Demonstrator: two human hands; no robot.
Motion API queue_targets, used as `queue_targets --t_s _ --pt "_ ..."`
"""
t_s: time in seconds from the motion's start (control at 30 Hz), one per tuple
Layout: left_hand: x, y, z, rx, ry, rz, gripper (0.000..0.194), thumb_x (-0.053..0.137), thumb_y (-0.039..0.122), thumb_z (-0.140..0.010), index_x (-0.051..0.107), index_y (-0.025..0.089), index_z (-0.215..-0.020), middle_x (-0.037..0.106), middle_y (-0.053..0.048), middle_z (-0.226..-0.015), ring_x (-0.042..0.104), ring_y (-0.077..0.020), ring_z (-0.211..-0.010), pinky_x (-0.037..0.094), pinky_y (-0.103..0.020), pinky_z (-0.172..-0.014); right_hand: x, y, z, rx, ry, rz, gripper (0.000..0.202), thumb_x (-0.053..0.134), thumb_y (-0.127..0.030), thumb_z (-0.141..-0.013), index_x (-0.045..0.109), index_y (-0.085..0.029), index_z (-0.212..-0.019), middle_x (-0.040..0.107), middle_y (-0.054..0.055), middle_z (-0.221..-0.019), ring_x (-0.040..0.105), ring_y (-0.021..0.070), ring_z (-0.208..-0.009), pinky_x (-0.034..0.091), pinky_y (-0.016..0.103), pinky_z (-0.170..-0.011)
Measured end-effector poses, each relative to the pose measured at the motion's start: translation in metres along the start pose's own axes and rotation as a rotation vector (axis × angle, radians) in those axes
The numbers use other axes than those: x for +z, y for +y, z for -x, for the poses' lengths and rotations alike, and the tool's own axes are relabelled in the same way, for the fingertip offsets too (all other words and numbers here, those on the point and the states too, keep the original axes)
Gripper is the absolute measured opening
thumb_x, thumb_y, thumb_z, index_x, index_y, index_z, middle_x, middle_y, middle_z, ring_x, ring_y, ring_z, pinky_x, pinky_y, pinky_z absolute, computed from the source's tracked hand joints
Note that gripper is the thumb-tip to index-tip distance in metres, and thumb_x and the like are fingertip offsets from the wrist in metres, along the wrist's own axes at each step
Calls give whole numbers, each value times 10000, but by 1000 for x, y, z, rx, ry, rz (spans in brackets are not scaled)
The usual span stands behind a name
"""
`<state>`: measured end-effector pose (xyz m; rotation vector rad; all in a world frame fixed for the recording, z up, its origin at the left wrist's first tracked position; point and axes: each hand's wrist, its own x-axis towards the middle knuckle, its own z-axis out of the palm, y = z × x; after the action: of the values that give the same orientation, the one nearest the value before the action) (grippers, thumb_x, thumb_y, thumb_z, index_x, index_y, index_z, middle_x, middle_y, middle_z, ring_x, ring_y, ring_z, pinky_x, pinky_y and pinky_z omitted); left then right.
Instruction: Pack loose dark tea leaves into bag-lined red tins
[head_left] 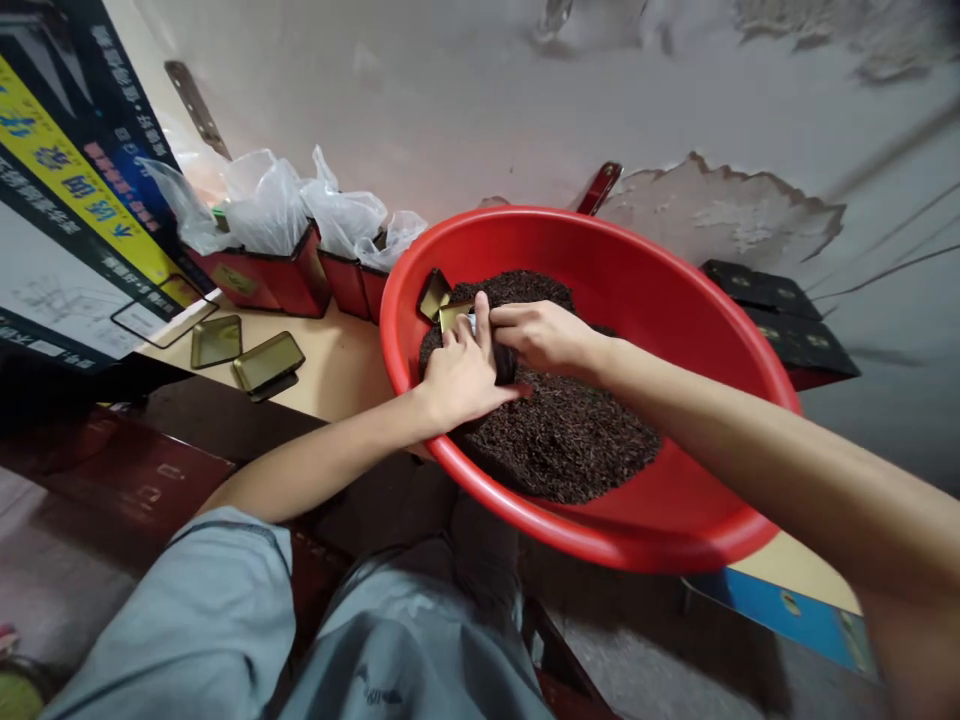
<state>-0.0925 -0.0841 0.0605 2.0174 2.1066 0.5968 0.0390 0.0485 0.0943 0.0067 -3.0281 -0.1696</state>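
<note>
A large red basin (720,480) holds a heap of dark, thin loose tea leaves (570,440). Over the heap, my left hand (465,372) is bent around a small dark tin (506,366), its thumb sticking out towards the leaves. My right hand (551,338) meets it from the right, fingers pressed together at the tin's top. A scrap of pale plastic (472,322) shows between the hands. Just beyond the fingers is a gold-coloured metal lid (451,316), and another gold piece (433,295) leans on the basin's wall. My fingers hide most of the tin.
Two gold lids (268,362) lie on the pale tabletop (337,375) to the left. Behind them stand red tins (285,280) with clear plastic bags (266,205) rising out. Dark boxes (799,320) sit right of the basin. A printed carton (67,190) stands far left.
</note>
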Motion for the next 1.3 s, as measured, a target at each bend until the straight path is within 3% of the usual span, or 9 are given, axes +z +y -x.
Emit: queue_targets --t_s 0.13,0.3,0.57,0.67,0.77,0.97,1.13,1.23,1.3 --pt "-9 -13 -28 62 -48 -2 1382 885 509 -713 36 44 -1699 494 -376 -1508 545 -536 -1350 519 -588 -1030 -2 3 1 101 14 -2 275 479 -81 -913 738 -127 -833 692 117 -931 603 170 -791 488 293 -725" --pt "-32 -35 -46 126 -212 -36 1393 861 529 -635 106 3 -1681 432 -408 -1574 501 -555 -1407 507 -602 -1046 4 -1 8 137 76 69 321 476 -49 -917 770 -123 -1022 715 126 -1007 630 189 -882 510 294 -758" --pt "-46 -63 -56 422 -319 51 1302 807 352 -627 108 32 -1678 464 -288 -1615 537 -374 -1441 455 -396 -1153 9 -19 21 3 152 178 372 378 -74 -1028 742 -146 -1066 720 104 -973 611 185 -839 512 307 -742" --pt "-44 -72 -59 573 -486 133 1307 795 309 -627 79 89 -1698 510 -227 -1604 564 -334 -1427 451 -374 -1165 14 -34 32 -53 135 156 364 379 -112 -1053 733 -150 -1131 728 96 -978 592 179 -797 514 322 -739" --pt "-42 -76 -63 644 -617 97 1277 812 317 -622 151 132 -1699 441 -209 -1671 494 -344 -1493 411 -386 -1208 21 -48 44 -31 152 125 376 415 -91 -1016 730 -147 -1215 744 112 -1056 603 194 -849 530 354 -781" --pt "-54 -77 -78 646 -695 28 1222 841 494 -684 225 202 -1697 350 -155 -1738 392 -320 -1570 367 -382 -1231 25 -72 66 184 201 18 419 486 -162 -995 705 -88 -1345 648 221 -1332 599 311 -1161 515 556 -1042" --pt "-67 -77 -118 460 -525 -156 849 655 544 -908 400 194 -1639 499 -139 -1649 523 -299 -1459 411 -378 -1179 27 -84 69 343 144 -104 473 516 -373 -1052 670 -157 -1444 455 249 -1595 481 384 -1444 306 739 -1214" --pt "-55 -80 -144 327 -344 -472 763 692 427 -912 483 130 -1584 538 -213 -1589 493 -358 -1459 361 -495 -1207 28 -89 69 448 129 -128 515 590 -486 -1030 663 -222 -1466 299 239 -1713 372 436 -1545 292 773 -1201" --pt "-41 -84 -157 258 -335 -679 809 796 370 -828 525 130 -1552 533 -243 -1581 425 -406 -1497 272 -607 -1233 30 -91 69 485 119 -132 567 660 -510 -992 651 -227 -1482 276 261 -1720 380 464 -1541 339 765 -1180"
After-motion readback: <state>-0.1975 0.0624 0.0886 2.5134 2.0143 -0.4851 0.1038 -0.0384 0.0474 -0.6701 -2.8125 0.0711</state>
